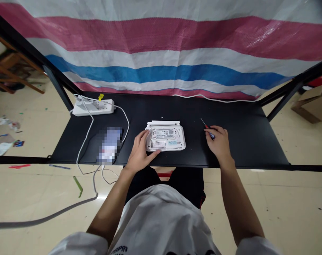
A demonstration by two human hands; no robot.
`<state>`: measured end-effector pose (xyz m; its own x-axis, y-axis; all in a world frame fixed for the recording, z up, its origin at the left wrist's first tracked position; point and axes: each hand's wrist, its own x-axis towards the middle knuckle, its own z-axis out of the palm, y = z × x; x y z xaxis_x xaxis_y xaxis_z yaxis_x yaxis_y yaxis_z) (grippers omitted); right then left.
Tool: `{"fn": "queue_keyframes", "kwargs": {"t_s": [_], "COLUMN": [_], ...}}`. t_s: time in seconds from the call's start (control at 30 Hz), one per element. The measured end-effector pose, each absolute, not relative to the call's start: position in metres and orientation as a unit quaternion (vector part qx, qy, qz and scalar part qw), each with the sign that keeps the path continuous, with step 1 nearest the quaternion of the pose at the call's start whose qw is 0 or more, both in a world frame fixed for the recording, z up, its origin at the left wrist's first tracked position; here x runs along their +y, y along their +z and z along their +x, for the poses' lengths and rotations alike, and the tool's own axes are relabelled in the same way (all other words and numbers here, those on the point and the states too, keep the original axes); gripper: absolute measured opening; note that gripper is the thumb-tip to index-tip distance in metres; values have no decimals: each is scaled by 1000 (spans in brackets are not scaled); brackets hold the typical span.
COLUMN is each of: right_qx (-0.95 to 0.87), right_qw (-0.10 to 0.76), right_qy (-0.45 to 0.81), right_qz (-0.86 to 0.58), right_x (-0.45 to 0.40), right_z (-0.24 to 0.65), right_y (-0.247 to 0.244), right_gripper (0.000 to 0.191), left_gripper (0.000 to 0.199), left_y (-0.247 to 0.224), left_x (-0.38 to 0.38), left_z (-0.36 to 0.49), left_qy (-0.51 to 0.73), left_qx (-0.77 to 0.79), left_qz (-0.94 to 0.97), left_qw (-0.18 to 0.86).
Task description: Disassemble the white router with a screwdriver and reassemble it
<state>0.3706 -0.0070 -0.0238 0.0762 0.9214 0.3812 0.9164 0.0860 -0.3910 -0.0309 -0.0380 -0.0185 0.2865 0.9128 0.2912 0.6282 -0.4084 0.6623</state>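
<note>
A white router (165,138) lies underside up on the black table, its label, vent holes and corner screw holes showing. Its white antennas (163,123) are folded along the far edge. My left hand (141,150) grips the router by its left side, fingers at the far left corner and thumb along the near edge. To the right of the router, my right hand (218,143) is closed around a small screwdriver (210,134) with a red and dark blue handle. The screwdriver's thin metal shaft points away to the upper left, apart from the router.
A blurred-out phone (109,146) with cables lies left of my left hand. Behind it sits a white power strip (93,107) with plugs in it. A white cable (216,99) runs along the black table's (246,141) back edge, below a striped sheet (161,74).
</note>
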Motion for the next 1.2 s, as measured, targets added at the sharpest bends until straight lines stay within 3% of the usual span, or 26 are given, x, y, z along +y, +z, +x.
{"fn": "queue_keyframes", "kwargs": {"t_s": [0.13,0.27,0.47,0.53,0.73,0.97,1.2], "right_qx": [-681,-728,-736,-740,-737,-826,-857], "right_qw": [284,205,125,148,334,269,232], "right_qy": [4,105,158,165,256,285,243], "right_qz": [-675,-646,-647,-635,-529,-405,-391], "right_x": [2,19,37,38,37,50,58], "right_z": [354,332,329,327,261,164,151], "right_y": [-6,9,18,24,45,41,32], "right_gripper": [27,20,18,18,13,16,18], "left_gripper": [94,93,95,99,119,118,118], "left_y": [-19,-19,-20,-22,-28,-27,-27], "left_x": [-37,-37,-37,-37,-36,-35,-35], "left_z": [-31,-31,-31,-32,-33,-33,-33], "left_qy": [326,331,330,332,342,340,339], "left_qx": [500,504,502,507,527,515,513], "left_qz": [772,768,768,762,735,749,754], "left_qw": [220,217,222,227,254,240,231]}}
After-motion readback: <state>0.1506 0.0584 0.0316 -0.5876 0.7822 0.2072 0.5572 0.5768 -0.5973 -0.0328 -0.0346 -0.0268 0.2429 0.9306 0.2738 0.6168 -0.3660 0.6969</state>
